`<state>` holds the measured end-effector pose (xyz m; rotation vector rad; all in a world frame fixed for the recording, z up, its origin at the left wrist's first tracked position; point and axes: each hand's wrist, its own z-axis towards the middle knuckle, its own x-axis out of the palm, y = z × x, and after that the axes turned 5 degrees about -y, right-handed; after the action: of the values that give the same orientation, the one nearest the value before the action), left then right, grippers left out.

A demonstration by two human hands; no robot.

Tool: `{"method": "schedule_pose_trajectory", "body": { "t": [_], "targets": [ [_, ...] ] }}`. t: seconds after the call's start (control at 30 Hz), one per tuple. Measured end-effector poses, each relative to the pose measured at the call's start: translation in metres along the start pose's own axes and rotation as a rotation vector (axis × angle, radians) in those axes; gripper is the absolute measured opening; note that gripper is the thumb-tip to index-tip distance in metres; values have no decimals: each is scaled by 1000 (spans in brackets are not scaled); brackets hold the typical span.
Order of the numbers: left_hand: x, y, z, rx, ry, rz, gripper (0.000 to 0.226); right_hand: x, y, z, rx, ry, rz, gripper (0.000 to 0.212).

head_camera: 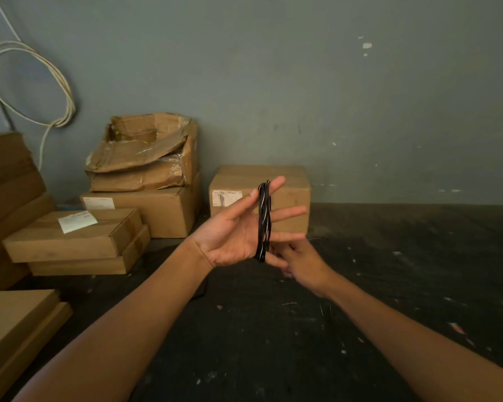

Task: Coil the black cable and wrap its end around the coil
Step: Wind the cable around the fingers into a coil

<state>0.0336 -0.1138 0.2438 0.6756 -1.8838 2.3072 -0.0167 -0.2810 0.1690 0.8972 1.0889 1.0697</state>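
At the far left, a loop of pale cord (41, 82) is seen hanging on the grey-green wall, above stacks of flat brown cardboard boxes (70, 239). A crumpled, torn carton (145, 152) is piled on another box further in, and a sealed brown cardboard box with a white label (259, 198) is set against the wall near the middle.

In front of that box, the left hand (238, 230) is held up with palm showing and fingers straight and spread; nothing is clenched. The thin black cable (264, 221) is looped in several turns across those fingers, from the index finger down to the little finger, forming a narrow upright coil. A loose strand appears to trail down to the dark scuffed floor (360, 285), though it is hard to follow.

Just to the right and slightly below, the right hand (299, 262) is placed behind the coil's lower end; whether its fingers pinch the cable cannot be told, as they are hidden.

The cable is judged light, soft and springy, so the turns could slip off straight fingers. It is best taken at the coil's middle, pinched across all turns, while the free end is wound round.
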Motion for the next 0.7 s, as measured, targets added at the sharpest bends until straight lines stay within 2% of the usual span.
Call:
{"method": "schedule_pose_trajectory", "body": {
  "t": [0.1, 0.27, 0.47, 0.57, 0.7],
  "targets": [
    [-7, -3, -2, 34, -54, -18, 48, 13, -3, -9, 42, 93, 5, 26],
    [-16, -10, 0, 100, -161, -37, 47, 20, 10, -23, 24, 229, -168, 19],
    [-22, -21, 3, 188, -329, -3, 42, 30, 25, -36, 161, 441, -180, 22],
    [-27, -20, 2, 197, -407, -2, 43, 27, 36, -36, 162, 446, -224, 22],
    [-36, -13, 2, 207, -485, -9, 41, 18, 56, -31, 96, 392, -434, 18]
  ]
}}
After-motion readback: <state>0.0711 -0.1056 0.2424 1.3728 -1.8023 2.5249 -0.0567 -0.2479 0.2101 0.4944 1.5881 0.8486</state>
